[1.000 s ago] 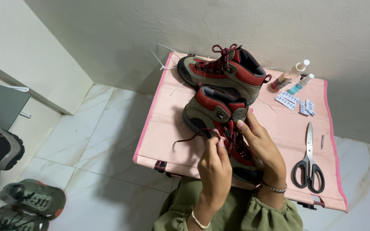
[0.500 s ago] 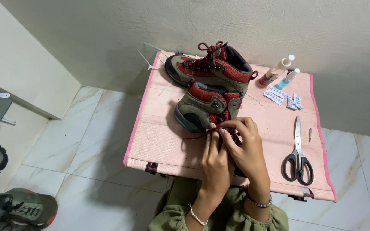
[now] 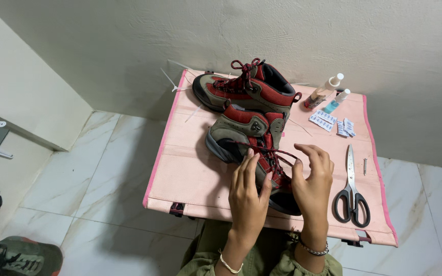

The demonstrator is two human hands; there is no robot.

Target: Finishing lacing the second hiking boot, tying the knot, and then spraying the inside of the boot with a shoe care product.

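Two olive and red hiking boots stand on a small pink folding table [image 3: 190, 168]. The near boot [image 3: 244, 134] points toward me, its dark red laces [image 3: 271, 149] loose across the tongue. My left hand [image 3: 249, 191] rests on the boot's left side, fingertips pinching the lace. On the right side my right hand [image 3: 312, 176] hooks a lace strand with thumb and forefinger. The far boot [image 3: 246, 92] lies behind, its laces tied in a bow.
Black-handled scissors [image 3: 351, 197] lie on the table's right side. Two small bottles [image 3: 328, 94] and several white packets [image 3: 331, 122] sit at the back right. Other shoes [image 3: 16, 255] are on the tiled floor at left. A wall rises right behind the table.
My hands have spread apart from a tight clasp over the laces and now each pulls a strand outward. The camera view has shifted slightly.
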